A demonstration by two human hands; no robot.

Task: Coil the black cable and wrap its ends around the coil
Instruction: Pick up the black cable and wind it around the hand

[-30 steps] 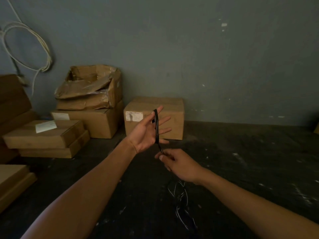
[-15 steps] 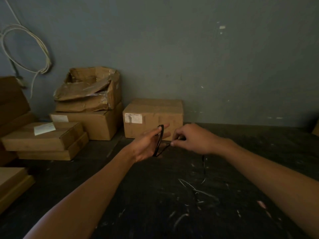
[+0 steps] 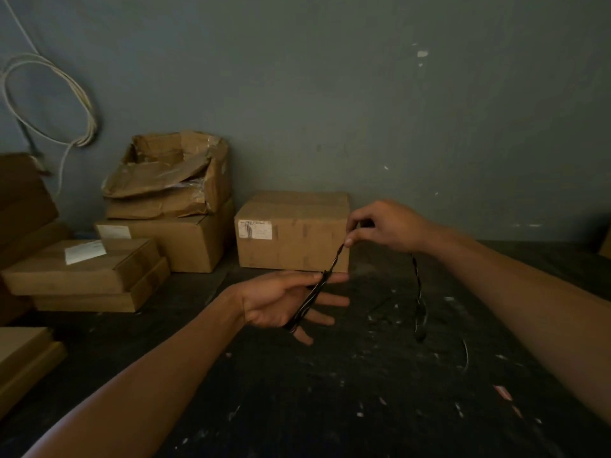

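Our left hand (image 3: 281, 300), fingers spread, carries the black cable (image 3: 310, 297) coil; our right hand (image 3: 386, 226) pinches its strand. Far left, a torn open carton (image 3: 172, 175) holds crumpled cardboard, atop a closed box (image 3: 178, 239).

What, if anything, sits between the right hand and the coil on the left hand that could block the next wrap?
Nothing visible does. The black cable runs taut through open air from the right hand to the coil around the left hand. The cardboard box stands behind them, and the slack hangs below the right hand.
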